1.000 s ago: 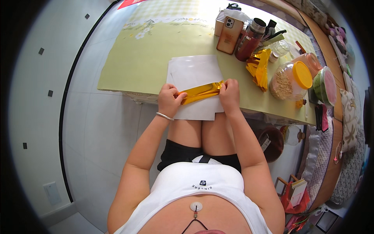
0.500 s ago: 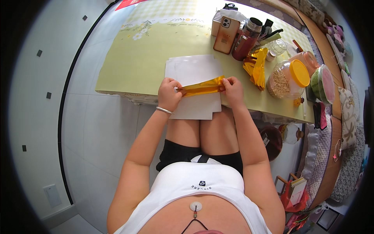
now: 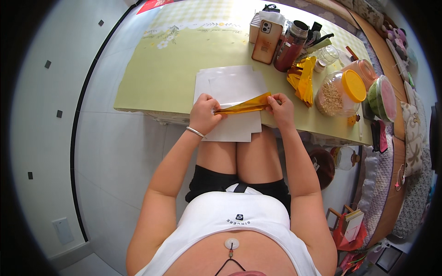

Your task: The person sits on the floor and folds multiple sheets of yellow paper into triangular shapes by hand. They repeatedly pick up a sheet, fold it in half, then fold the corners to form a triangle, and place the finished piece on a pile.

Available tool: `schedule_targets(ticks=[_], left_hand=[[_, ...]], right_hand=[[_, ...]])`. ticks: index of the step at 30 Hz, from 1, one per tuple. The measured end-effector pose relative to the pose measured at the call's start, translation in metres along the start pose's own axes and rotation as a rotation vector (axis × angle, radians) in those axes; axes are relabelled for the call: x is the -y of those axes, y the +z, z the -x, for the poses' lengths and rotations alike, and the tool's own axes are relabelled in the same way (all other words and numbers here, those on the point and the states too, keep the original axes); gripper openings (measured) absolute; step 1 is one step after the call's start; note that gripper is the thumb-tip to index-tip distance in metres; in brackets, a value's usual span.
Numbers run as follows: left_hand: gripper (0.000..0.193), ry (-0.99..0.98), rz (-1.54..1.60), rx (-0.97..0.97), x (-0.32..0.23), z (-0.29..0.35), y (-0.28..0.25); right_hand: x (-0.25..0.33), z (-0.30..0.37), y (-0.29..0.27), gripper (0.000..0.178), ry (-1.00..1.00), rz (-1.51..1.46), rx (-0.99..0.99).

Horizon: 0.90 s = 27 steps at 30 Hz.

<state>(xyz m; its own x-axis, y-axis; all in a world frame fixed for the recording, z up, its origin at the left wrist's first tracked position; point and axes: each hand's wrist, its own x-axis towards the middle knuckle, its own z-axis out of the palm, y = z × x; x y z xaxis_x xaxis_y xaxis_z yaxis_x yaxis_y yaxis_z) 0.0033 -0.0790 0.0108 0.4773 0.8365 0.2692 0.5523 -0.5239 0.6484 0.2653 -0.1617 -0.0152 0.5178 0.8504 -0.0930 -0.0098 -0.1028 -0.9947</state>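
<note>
A strip of shiny gold foil paper point(image 3: 245, 106) stretches between my two hands, slanting up to the right. My left hand point(image 3: 206, 113) is closed around its left end, which looks narrow and gathered. At the wider right end, the fingers of my right hand point(image 3: 279, 108) pinch the foil. Beneath it lie several overlapping white paper sheets point(image 3: 230, 79), jutting past the table's near edge over my thighs. A bundle of folded gold foil pieces point(image 3: 302, 83) rests on the table beyond my right hand.
The table point(image 3: 152, 87) has a pale green cloth. Along its right side stand a phone point(image 3: 267, 41), a dark red thermos point(image 3: 291, 48), a yellow-lidded jar of grains point(image 3: 332, 97) and a watermelon-patterned container point(image 3: 382, 98). A brown bin point(image 3: 321, 170) sits below at right.
Both hands have shifted slightly right with the foil. The foil now looks narrower at its left end, and my left fingers are curled further over it.
</note>
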Motion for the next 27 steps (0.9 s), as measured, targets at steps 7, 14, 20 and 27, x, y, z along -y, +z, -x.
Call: schedule_targets(ticks=[7,14,20,27], left_hand=[[0.024,-0.102,0.024,0.034,0.007,-0.001,0.006],[0.018,-0.061,0.010,0.050,0.012,-0.001,0.006],[0.018,-0.128,-0.058,0.093,0.002,-0.003,0.004],[0.020,-0.115,0.019,0.042,0.010,0.000,0.010]], right_hand=[[-0.010,-0.004,-0.007,0.020,-0.127,0.084,-0.063],[-0.006,0.011,-0.017,0.018,-0.257,0.477,-0.069],[-0.002,0.011,-0.014,0.019,-0.310,0.685,-0.088],[0.000,0.001,-0.007,0.019,-0.273,0.810,-0.105]])
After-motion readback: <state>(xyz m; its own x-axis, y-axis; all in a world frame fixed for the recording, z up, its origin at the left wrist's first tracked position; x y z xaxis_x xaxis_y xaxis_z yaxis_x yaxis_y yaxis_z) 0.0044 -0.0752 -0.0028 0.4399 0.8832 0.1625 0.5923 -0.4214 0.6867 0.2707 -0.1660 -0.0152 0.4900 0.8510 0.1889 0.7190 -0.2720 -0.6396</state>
